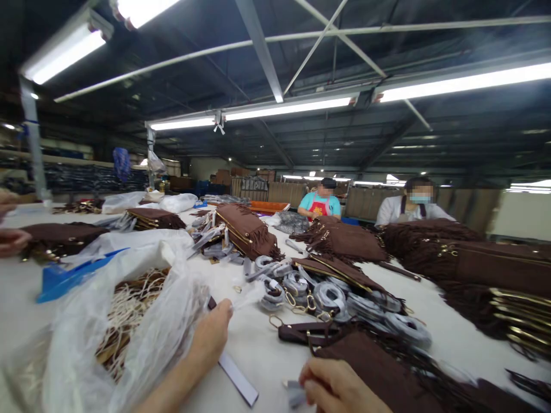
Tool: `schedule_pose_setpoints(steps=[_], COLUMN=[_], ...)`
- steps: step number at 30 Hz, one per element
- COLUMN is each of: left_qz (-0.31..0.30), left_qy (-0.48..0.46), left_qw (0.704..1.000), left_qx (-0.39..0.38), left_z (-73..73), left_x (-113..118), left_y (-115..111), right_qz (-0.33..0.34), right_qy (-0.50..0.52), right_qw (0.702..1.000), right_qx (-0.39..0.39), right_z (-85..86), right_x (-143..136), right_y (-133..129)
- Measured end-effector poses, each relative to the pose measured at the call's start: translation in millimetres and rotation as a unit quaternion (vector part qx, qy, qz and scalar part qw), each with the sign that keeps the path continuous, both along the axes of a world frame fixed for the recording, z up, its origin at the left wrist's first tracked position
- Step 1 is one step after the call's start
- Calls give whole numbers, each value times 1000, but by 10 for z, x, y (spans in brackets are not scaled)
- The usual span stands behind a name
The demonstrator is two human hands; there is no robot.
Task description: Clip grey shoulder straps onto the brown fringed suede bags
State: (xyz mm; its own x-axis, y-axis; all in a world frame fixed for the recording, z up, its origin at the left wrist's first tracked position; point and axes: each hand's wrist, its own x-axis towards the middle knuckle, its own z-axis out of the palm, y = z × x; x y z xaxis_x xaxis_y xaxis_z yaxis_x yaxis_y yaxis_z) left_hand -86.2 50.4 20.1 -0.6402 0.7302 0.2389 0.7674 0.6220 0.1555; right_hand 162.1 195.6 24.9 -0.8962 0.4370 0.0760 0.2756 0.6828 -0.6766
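Note:
My left hand (213,332) is closed beside a large clear plastic bag. Thin clear plastic film (252,295) sticks out from its fingers. A dark brown strip (211,302) shows just behind that hand, and a flat white strip (239,378) lies on the table below it. At the bottom, my right hand (340,384) has curled fingers near a small grey piece (295,394), too blurred to name. Right beside it lies a brown fringed bag (374,361) with a strap and an oval metal ring (275,321).
The open plastic bag (181,258) holds tangled whitish cords (129,315). Plastic-wrapped coiled straps (329,298) lie mid-table. Brown fringed bags are piled at right (495,261) and centre (245,223). Two people (318,203) work across the table; another person's hand (12,242) is at far left.

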Motion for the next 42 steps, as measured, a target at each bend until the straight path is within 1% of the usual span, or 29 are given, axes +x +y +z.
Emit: schedule_pose_setpoints(steps=[2,4,7,11,14,16,18,20,22,24,26,29,31,33,34,36,38,40,42], left_qz=[-19,-37,-52,-79,-88,-91,-102,-124,-137,-127,-101,-51,-31,-33,-42,-82,-163,-257,-336], left_qy=[-21,-45,-63,-68,-80,-98,-119,-127,-110,-77,-47,-20,-16,-3,12,41,37,-8,-57], left_qw=[999,997,995,992,990,988,984,980,981,988,994,998,998,999,999,995,979,950,918], left_qx=[24,47,60,68,78,79,82,90,79,48,13,-23,-42,-41,-25,33,114,178,203], left_z=[28,26,-23,-88,-73,-32,13,38,34,9,-14,-18,-5,8,14,27,57,121,219], left_x=[23,48,80,100,113,127,145,161,164,144,98,4,-51,-74,-63,23,218,513,855], left_y=[-26,-43,-37,5,13,1,-14,-22,-20,-13,-14,-38,-61,-69,-63,-27,33,101,167], right_qz=[-15,-48,-79,-87,-88,-91,-81,-58,-50,-74,-131,-231,-276,-300,-307,-313,-306,-288,-270], right_qy=[67,140,212,238,244,247,236,219,196,165,138,129,132,136,140,158,181,194,191], right_qw=[995,981,964,954,951,952,960,972,978,973,966,957,949,943,941,937,933,934,940], right_qx=[-70,-124,-140,-162,-167,-158,-129,-54,57,145,173,120,72,40,28,-12,-54,-82,-83], right_z=[101,208,305,277,231,231,256,286,301,291,265,225,211,208,210,224,251,284,316], right_x=[-222,-420,-654,-869,-957,-977,-975,-962,-937,-881,-766,-456,-176,115,251,478,640,756,857], right_y=[63,91,70,27,28,22,-9,-55,-79,-28,128,496,712,808,799,679,468,228,12])
